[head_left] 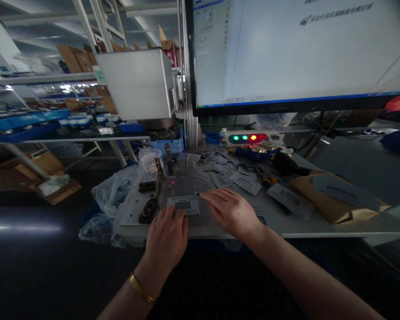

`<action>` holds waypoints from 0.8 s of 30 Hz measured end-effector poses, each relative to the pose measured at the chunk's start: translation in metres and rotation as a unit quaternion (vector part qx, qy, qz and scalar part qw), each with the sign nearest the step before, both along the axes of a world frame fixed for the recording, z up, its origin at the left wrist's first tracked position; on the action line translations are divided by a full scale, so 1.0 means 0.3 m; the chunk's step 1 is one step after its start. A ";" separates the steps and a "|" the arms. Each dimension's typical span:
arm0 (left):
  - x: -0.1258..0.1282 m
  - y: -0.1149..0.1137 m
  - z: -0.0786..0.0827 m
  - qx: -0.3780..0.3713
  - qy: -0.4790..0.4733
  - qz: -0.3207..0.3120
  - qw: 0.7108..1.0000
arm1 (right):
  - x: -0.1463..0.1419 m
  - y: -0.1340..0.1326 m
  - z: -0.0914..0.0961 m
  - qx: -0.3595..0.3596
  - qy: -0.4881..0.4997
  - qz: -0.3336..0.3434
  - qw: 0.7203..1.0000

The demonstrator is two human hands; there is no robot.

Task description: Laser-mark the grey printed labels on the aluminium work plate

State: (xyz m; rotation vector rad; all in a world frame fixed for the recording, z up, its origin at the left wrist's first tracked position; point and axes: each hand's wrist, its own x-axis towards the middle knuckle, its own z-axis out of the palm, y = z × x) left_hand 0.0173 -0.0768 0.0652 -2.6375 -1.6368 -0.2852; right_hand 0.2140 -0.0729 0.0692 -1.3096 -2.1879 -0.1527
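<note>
A grey metal nameplate (190, 203) with a dark rectangular window lies on the flat metal work plate (186, 183). My left hand (166, 233) has its fingertips and thumb closed on the nameplate's lower left edge. To the right, my right hand (235, 211) reaches over the work plate with fingers stretched out, its fingertips near the nameplate's upper right corner and beside a small ring-like spot. Nothing shows in that hand, though its palm side is hidden. A red light dot glows on the work plate behind the nameplate.
Loose nameplates (246, 182) lie scattered to the right, near a paper-wrapped stack (340, 195) and a blue and brass meter (262, 151). Upright metal brackets (169, 158) and a clear plastic cup (150, 161) stand at left. A white machine head (136, 84) and a monitor (286, 53) hang above.
</note>
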 end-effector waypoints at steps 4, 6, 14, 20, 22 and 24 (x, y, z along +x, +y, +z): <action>-0.014 0.005 0.006 0.038 -0.030 0.017 0.999 | -0.136 0.163 0.029 -0.041 -0.015 0.004 0.999; -0.008 0.019 0.012 0.058 -0.045 0.023 0.997 | -0.167 0.180 0.021 -0.048 -0.019 0.014 0.999; 0.082 0.184 -0.040 0.019 -0.022 0.002 1.000 | -0.078 -0.103 -0.061 0.013 0.040 0.057 0.997; 0.060 0.254 -0.071 0.022 -0.031 0.006 0.999 | -0.031 -0.254 -0.087 0.021 0.078 0.048 0.996; 0.046 0.261 -0.076 0.017 -0.032 0.005 0.999 | -0.037 -0.266 -0.098 0.018 0.081 0.053 0.995; 0.036 0.264 -0.084 0.021 -0.033 -0.001 0.999 | -0.051 -0.271 -0.111 0.013 0.088 0.062 0.994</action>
